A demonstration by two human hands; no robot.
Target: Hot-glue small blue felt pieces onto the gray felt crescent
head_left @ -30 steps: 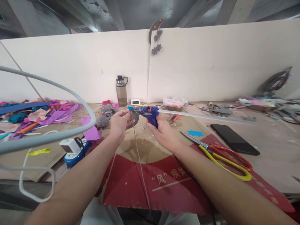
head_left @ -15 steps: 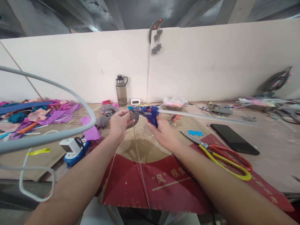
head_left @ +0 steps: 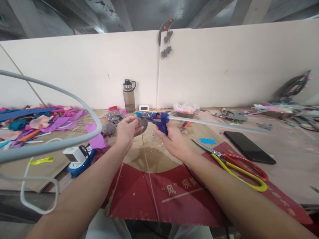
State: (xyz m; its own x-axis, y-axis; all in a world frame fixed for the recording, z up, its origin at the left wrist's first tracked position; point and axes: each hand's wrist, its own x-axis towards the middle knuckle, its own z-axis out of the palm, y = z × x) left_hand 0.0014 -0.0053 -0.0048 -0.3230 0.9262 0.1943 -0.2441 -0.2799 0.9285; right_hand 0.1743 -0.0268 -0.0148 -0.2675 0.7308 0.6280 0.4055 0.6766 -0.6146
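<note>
My right hand [head_left: 174, 139] is closed round the handle of a blue hot glue gun [head_left: 161, 123], which points left. A long clear glue stick [head_left: 211, 122] juts out of its back end. With fingertips pinched, my left hand [head_left: 126, 130] holds a small blue felt piece [head_left: 138, 114] at the gun's nozzle. A thin grey string [head_left: 147, 162] hangs from there down across the red cardboard. Behind the left fingers shows part of a grey round piece [head_left: 142, 126]. Whether the nozzle touches the felt I cannot tell.
Red-and-yellow scissors [head_left: 231, 162], a black phone [head_left: 249, 147] and a blue felt flower [head_left: 207, 141] lie on the right. Felt scraps [head_left: 42, 121], a ball of grey yarn [head_left: 109, 128] and a charger [head_left: 74, 155] are on the left. A bottle [head_left: 129, 98] stands at the back.
</note>
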